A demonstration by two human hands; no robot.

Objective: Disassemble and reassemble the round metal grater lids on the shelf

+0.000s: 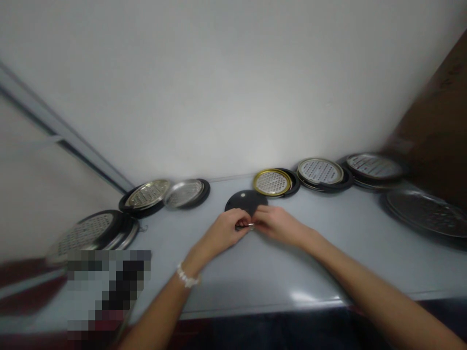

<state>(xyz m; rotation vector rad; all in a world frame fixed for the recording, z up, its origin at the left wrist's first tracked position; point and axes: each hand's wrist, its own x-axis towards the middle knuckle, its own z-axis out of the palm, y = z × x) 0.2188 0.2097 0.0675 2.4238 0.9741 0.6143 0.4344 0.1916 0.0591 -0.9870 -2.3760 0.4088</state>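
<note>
Near the middle of the table, my left hand point(233, 226) is closed in a pinch, its fingertips curled inward. My right hand point(273, 223) meets it from the other side, fingers pinched too. Between the fingertips shows a small shiny metal piece point(251, 225), too small and blurred to name. Just behind my hands is a black round disc point(245, 198) with a pale spot; my fingers cover its near edge, so I cannot tell whether they touch it. A white bracelet point(188, 276) circles my left wrist.
Round perforated grater-like plates with black rings line the table's back: a yellow-rimmed plate point(272, 183), a silver plate point(321, 172), others left point(149, 193). A dark round tray point(426, 211) lies right, near a brown box point(438, 112). A pixelated patch point(109, 296) covers the lower left.
</note>
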